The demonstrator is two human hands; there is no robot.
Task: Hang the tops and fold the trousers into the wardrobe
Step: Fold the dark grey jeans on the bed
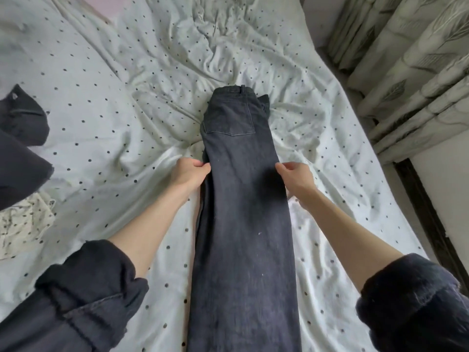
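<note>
Trousers (243, 212) flat on bed (101, 97); left hand (191, 171), right hand (295, 174) fingers pinching edges.

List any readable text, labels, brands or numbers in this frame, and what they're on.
None readable.
Dark jeans, pinched at the edges by the left hand and right hand: no label or brand patch shows on the pocket or waistband.
Bed sheet: a pattern of dots only, no lettering.
Dark garment at the left edge: a small pale mark near its top, too small and blurred to read.
</note>
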